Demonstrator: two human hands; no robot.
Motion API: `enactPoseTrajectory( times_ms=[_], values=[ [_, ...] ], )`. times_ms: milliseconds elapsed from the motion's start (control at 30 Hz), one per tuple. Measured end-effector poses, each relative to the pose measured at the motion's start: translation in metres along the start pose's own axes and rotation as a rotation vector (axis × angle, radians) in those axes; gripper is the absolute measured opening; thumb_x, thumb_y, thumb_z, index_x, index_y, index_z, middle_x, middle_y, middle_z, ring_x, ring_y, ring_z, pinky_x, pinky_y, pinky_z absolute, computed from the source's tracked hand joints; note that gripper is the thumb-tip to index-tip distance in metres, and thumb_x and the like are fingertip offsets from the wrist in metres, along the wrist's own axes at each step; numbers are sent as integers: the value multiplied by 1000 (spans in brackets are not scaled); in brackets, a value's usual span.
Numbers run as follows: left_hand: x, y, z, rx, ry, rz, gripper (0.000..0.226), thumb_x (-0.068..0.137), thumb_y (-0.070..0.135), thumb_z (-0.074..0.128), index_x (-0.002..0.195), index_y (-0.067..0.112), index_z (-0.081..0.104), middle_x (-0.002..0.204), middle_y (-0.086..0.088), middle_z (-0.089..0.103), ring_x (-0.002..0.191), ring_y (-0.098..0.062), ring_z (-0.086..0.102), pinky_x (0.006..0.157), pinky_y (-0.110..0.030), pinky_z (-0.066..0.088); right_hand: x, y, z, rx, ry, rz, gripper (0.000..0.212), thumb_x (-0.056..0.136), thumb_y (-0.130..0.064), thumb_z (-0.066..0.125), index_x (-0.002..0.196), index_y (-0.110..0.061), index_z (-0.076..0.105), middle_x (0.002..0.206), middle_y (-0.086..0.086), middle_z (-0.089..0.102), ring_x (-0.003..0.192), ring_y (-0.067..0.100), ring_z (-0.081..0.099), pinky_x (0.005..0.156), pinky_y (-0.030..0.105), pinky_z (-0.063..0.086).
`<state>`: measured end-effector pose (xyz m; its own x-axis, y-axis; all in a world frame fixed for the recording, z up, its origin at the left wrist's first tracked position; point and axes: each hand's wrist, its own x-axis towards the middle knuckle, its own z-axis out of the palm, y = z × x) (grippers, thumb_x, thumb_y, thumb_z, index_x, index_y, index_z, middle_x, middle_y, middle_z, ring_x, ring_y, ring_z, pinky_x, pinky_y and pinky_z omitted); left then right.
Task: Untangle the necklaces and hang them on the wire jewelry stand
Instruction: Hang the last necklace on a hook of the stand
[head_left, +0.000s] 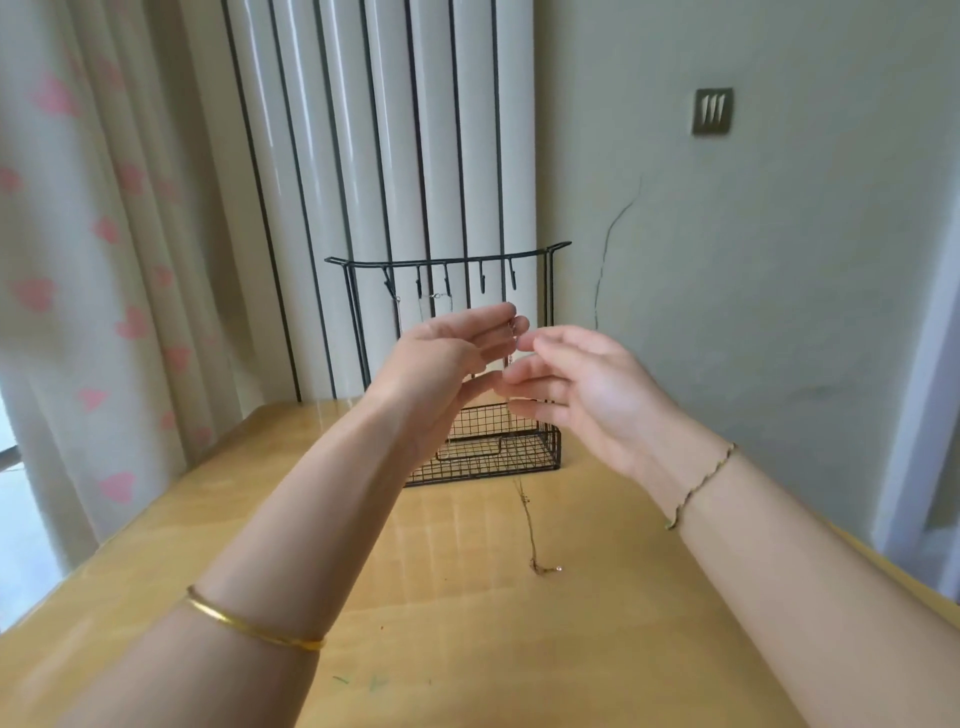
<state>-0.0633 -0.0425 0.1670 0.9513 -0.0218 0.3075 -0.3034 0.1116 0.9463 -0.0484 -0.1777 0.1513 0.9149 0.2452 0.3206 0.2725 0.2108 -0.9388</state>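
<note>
A black wire jewelry stand (550, 332) stands at the back of the wooden table, with several hooks on its top bar and a mesh basket at its base. Thin chains (439, 297) hang from the left hooks. My left hand (447, 358) is raised before the stand and pinches the top end of a thin gold necklace (529, 519) between thumb and forefinger. That necklace hangs straight down, and its tangled lower end lies on the table. My right hand (587, 389) hovers just to the right of the chain, fingers relaxed and spread, holding nothing.
The wooden table (467, 623) reaches towards me, with its right edge near a grey wall. A white ribbed radiator (384, 156) stands behind the stand. A curtain with pink hearts (78, 260) hangs at the left.
</note>
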Motion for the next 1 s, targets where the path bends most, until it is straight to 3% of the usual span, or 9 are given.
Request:
enactPoseTrajectory(
  times_ms=[133,300,433,533,600,700,800,867,1000],
  values=[
    [13,5,6,157,9,54,54,86,-19,35,121,13,61,116,2,68,111,-10,62,96,-30,46,16,-3,-1,-261,42,-32,10,95,-23,53,95,-16,60,85,-2,57,71,12,57,65,27,51],
    [42,11,16,312,41,147,50,88,-16,39,127,9,58,121,-2,64,106,-12,61,85,-20,50,44,-16,-1,-369,101,-87,15,92,-21,57,78,-18,60,80,-1,62,72,11,53,65,24,44],
    [79,9,15,779,223,370,32,88,1,53,114,12,67,106,-2,71,100,-14,64,88,-28,51,74,-26,-7,-322,123,-77,20,95,-17,50,78,-16,59,60,-2,53,60,13,57,67,30,51],
    [106,11,11,1005,340,414,15,88,11,57,97,15,68,97,-1,70,91,-20,63,78,-33,53,95,-30,-9,-332,140,-59,21,96,-15,48,78,-15,58,60,-1,38,47,12,45,56,30,55],
    [120,14,8,1117,373,404,16,89,10,51,96,15,64,103,-5,65,90,-23,59,71,-32,49,108,-31,-11,-383,174,-69,20,95,-15,47,77,-14,57,61,-1,33,46,13,32,44,24,41],
    [137,22,3,1007,364,329,15,92,6,43,91,13,56,94,-5,63,77,-19,63,58,-26,44,127,-34,-19,-457,221,-100,18,93,-12,48,77,-12,58,60,-1,31,48,13,23,41,24,22],
    [148,29,-2,688,338,164,17,92,1,34,92,8,50,79,-6,65,55,-11,64,43,-18,45,141,-36,-29,-538,234,-123,15,92,-13,51,84,-9,63,55,-4,33,47,11,24,41,20,21],
    [153,32,-6,556,325,115,18,91,-1,32,89,8,48,72,-6,63,51,-12,60,42,-17,46,149,-36,-35,-578,247,-148,15,93,-13,51,87,-9,65,56,-11,36,50,5,29,46,18,23],
    [160,31,-15,610,299,108,14,87,1,43,82,9,54,69,-4,55,56,-15,52,49,-20,47,163,-34,-44,-623,273,-209,15,92,-13,53,87,-9,66,59,-12,41,54,2,34,45,15,25]
  ],
)
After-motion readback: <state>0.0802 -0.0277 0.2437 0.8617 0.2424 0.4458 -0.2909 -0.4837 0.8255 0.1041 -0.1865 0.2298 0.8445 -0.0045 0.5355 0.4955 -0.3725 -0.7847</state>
